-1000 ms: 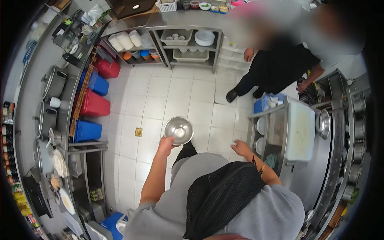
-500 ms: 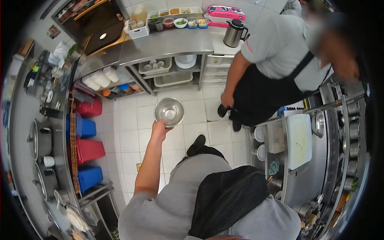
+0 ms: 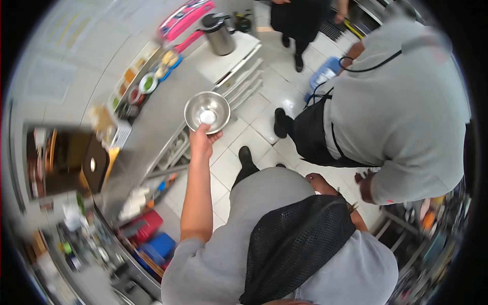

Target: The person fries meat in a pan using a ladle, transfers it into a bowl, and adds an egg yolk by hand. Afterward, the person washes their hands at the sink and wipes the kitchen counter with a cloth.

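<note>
- Bowl [image 3: 207,104], steel: held out ahead by the left hand [image 3: 203,142], well apart from the right hand [image 3: 323,183]. A bright white patch shows at its bottom; I cannot tell if that is contents or glare.
- The left hand is closed on the near rim, thumb over the edge, fingers underneath.
- The right hand is close to the shirt [image 3: 274,190], fingers partly curled; a bit of white shows by it, and I cannot tell whether it is gripped.
- Counter [image 3: 168,104]: left of the left hand and beyond, small containers along its back.
- White dish [image 3: 148,83]: beyond the left hand to its left, green bits inside; a red-filled dish [image 3: 134,96] next to it.
- Blue tubs [image 3: 177,62]: just past those, pale yellow pieces inside.
- Basket [image 3: 121,134]: left of the left hand, holding blurred things.
- Jug [image 3: 220,41]: beyond the left hand, upright on white drawers [image 3: 243,55].
- Blue crate [image 3: 333,64]: beyond the right hand, something white inside.
- Pink bag [image 3: 175,25]: beyond the left hand, markings too blurred to read.
- Sheets [image 3: 73,26]: on the wall, far left of the left hand, one with yellow lines, unreadable.
</note>
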`<state>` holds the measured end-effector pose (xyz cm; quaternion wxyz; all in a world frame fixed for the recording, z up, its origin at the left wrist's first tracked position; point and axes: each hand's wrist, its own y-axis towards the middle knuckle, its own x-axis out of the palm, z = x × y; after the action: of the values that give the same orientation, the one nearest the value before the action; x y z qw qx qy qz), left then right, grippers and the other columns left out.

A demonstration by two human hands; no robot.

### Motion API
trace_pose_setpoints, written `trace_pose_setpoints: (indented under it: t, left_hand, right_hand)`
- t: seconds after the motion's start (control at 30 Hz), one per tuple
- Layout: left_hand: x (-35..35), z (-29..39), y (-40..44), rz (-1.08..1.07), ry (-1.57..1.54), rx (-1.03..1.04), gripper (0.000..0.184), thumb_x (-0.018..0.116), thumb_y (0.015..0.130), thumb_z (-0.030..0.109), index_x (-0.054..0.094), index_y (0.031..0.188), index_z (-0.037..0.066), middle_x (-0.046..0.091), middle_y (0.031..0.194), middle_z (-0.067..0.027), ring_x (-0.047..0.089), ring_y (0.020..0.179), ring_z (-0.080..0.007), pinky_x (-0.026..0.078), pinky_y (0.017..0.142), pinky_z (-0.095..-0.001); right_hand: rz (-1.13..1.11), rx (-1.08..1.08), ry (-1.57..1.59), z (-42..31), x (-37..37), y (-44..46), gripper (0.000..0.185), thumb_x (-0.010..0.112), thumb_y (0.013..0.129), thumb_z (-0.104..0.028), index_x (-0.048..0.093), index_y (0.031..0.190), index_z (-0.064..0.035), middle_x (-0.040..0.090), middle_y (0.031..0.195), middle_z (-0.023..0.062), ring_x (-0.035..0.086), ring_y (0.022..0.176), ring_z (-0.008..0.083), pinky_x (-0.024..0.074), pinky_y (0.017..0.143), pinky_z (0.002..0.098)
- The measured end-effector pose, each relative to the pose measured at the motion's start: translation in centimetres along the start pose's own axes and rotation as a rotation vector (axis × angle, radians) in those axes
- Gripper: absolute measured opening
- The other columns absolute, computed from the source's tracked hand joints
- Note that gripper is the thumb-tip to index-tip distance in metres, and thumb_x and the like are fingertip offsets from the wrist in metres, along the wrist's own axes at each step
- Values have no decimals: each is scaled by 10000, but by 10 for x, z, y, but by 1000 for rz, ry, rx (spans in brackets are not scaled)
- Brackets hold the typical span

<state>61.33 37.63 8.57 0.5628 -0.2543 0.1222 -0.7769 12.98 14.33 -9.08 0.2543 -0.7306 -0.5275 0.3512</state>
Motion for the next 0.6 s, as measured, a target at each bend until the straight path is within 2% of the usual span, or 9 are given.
trace_pose_setpoints:
  t: [0.07, 0.13, 0.17, 0.2, 0.23, 0.3, 0.5, 0.6]
  left_hand:
    - [38, 28, 44, -90, 50, -23, 463, 566, 969, 63, 548, 1397, -113, 729, 1156, -248, 772, 873, -354, 671, 670, -440]
    - [68, 49, 88, -246, 68, -19, 505, 567, 947, 33, 520, 1448, -22, 697, 1211, -215, 759, 875, -320, 672, 662, -418]
    - [83, 57, 103, -293, 56, -5, 457, 577, 942, 36, 566, 1388, -63, 723, 1162, -213, 762, 848, -329, 665, 669, -427]
    - [95, 63, 118, -324, 61, -21, 457, 577, 942, 36, 566, 1388, -63, 723, 1162, -213, 762, 848, -329, 665, 669, -427]
    - [105, 69, 132, -341, 6, -70, 427, 581, 942, 44, 588, 1347, -92, 735, 1137, -218, 764, 846, -336, 661, 677, -431]
    - [122, 79, 154, -350, -64, -108, 376, 587, 948, 73, 632, 1243, -157, 756, 1089, -236, 770, 847, -354, 653, 698, -441]
    - [139, 114, 191, -322, -94, -15, 406, 589, 955, 103, 618, 1274, -146, 752, 1086, -230, 774, 852, -356, 650, 688, -432]
    - [141, 133, 201, -226, -106, 59, 412, 592, 959, 109, 602, 1291, -135, 747, 1078, -230, 772, 836, -351, 645, 678, -425]
  right_hand:
    - [117, -14, -193, -1, 17, -10, 397, 648, 1025, -369, 805, 1159, -30, 778, 1164, 271, 731, 1137, 432, 570, 1004, 502]
    - [136, 139, -357, 4, 38, -17, 422, 641, 998, -401, 813, 1075, -24, 766, 1142, 293, 716, 1136, 464, 561, 998, 526]
    - [161, 200, -394, 17, 50, -17, 439, 650, 976, -422, 817, 1030, -19, 763, 1111, 303, 711, 1124, 485, 558, 988, 537]
    - [265, 173, -207, 52, 72, -9, 445, 684, 941, -462, 794, 884, -34, 766, 985, 271, 734, 1015, 488, 573, 881, 562]
    - [305, 190, -141, 81, 95, -4, 433, 687, 944, -451, 794, 904, -34, 770, 992, 264, 737, 1012, 477, 574, 881, 552]
    - [340, 254, -74, 65, 123, -9, 411, 693, 949, -431, 796, 944, -33, 777, 1007, 251, 743, 1004, 456, 577, 881, 533]
    - [377, 264, 33, 15, 165, 7, 363, 711, 966, -371, 800, 1065, -33, 801, 1050, 212, 761, 981, 392, 585, 879, 475]
    - [414, 229, 71, -14, 168, 30, 353, 720, 974, -340, 802, 1125, -32, 813, 1072, 192, 770, 970, 360, 588, 879, 446]
